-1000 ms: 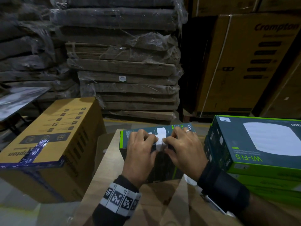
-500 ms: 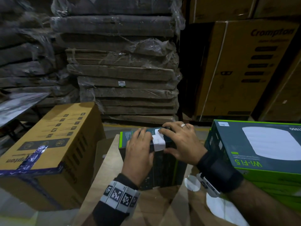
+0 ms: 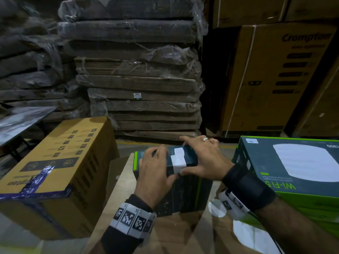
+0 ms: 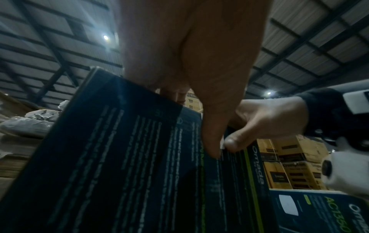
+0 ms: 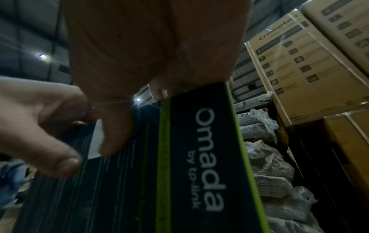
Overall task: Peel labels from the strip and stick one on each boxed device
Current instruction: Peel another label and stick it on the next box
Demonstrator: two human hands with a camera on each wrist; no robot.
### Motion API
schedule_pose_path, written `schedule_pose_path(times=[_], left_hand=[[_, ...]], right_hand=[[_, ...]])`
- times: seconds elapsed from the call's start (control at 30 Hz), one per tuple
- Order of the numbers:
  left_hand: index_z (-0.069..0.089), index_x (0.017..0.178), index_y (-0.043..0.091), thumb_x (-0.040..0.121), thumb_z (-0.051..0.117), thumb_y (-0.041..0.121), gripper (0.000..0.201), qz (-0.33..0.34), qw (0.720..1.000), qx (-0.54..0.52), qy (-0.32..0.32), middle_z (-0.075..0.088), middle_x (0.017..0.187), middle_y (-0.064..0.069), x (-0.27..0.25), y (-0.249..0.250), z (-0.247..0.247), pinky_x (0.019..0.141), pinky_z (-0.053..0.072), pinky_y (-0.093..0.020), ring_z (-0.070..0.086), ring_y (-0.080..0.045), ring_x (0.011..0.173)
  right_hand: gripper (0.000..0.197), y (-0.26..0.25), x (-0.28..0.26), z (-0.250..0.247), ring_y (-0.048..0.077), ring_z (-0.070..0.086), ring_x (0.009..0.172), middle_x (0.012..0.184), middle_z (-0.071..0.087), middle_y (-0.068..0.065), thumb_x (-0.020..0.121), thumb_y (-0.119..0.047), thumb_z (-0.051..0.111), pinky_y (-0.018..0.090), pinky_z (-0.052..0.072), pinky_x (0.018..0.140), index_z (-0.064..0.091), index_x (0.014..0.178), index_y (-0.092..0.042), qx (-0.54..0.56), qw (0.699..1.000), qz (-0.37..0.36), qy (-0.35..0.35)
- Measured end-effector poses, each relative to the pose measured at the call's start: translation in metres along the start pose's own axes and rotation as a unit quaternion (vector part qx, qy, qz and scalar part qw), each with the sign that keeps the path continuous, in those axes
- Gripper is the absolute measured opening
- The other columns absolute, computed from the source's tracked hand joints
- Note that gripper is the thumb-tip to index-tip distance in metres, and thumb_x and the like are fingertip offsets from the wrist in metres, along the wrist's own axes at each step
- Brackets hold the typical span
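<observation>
Wrapping over the top front edge of the upright dark device box (image 3: 185,189), a white label (image 3: 178,161) lies partly on the box's narrow top face and partly down the face toward the person, so this box looks labelled, with only the pressing-down left to finish. The box stands on end on the cardboard work surface (image 3: 117,189), in the middle between both hands. To the right, just beside it, sits a stack of flat green boxes (image 3: 293,171); a small white label (image 3: 251,141) shows at the far left corner of the top one, though whether the boxes beneath carry labels cannot be told, so how many remain is uncertain. White pieces of what may be the label strip or its backing (image 3: 245,233) lie on the surface under the right forearm; the view there is too dim to be sure.

The left hand (image 3: 156,171) grips the box from the left: fingers curled over the top edge, thumb (image 4: 211,141) pressed against the near face beside the label's lower end. The right hand (image 3: 203,162) mirrors it, fingers spread and bent over the top face with a ring (image 3: 205,139) on one, and its thumb (image 5: 113,138) flat on the near face, touching the label's bottom edge. Both wrists angle inward, the two thumbs nearly meeting.
</observation>
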State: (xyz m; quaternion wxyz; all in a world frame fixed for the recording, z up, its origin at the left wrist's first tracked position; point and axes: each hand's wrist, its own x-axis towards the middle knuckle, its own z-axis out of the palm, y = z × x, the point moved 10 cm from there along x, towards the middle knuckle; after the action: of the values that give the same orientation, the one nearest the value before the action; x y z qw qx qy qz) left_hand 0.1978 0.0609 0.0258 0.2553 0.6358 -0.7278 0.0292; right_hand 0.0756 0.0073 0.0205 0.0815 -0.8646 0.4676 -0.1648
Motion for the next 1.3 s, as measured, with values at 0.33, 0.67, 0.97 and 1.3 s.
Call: schedule_pose_path(times=[0.33,0.67,0.97,1.3], left_hand=[[0.039,0.121,0.032,0.071,0.068,0.059,0.063,-0.008,0.999,-0.044,0.017,0.042,0.122,0.004,-0.005,-0.009,-0.002,0.091,0.035,-0.019,0.025,0.001,0.105],[0.043,0.12,0.031,0.071,0.071,0.054,0.061,-0.022,0.995,-0.097,0.017,0.047,0.116,0.007,-0.009,-0.01,-0.008,0.088,0.041,-0.018,0.033,0.0,0.105],[0.047,0.113,0.03,0.081,0.068,0.035,0.039,-0.046,0.992,-0.108,0.044,0.052,0.106,0.015,-0.009,-0.007,-0.017,0.086,0.04,-0.023,0.037,-0.004,0.1],[0.062,0.103,0.034,0.089,0.048,0.037,0.02,0.015,0.997,-0.063,0.04,0.059,0.114,0.016,-0.019,0.005,-0.009,0.087,0.032,-0.029,0.045,-0.006,0.109]], right_hand=[[0.092,0.003,-0.006,-0.004,0.002,0.03,0.115,0.124,0.046,-0.019,0.067,-0.064,0.071,0.035,0.017,0.1,0.027,0.142,-0.035,0.108,0.994,0.02,-0.023],[0.071,0.009,-0.009,-0.006,0.003,0.042,0.113,0.117,0.055,-0.022,0.073,-0.058,0.069,0.038,0.02,0.102,0.038,0.133,-0.036,0.137,0.988,0.063,0.028],[0.061,0.008,-0.011,-0.006,0.001,0.047,0.102,0.1,0.058,-0.021,0.074,-0.056,0.068,0.031,0.02,0.09,0.043,0.127,-0.039,0.123,0.986,0.087,0.069],[0.028,-0.006,-0.028,-0.013,0.004,0.047,0.101,0.105,0.058,-0.023,0.085,-0.046,0.062,0.039,0.032,0.098,0.06,0.11,-0.037,0.103,0.991,0.021,0.086]])
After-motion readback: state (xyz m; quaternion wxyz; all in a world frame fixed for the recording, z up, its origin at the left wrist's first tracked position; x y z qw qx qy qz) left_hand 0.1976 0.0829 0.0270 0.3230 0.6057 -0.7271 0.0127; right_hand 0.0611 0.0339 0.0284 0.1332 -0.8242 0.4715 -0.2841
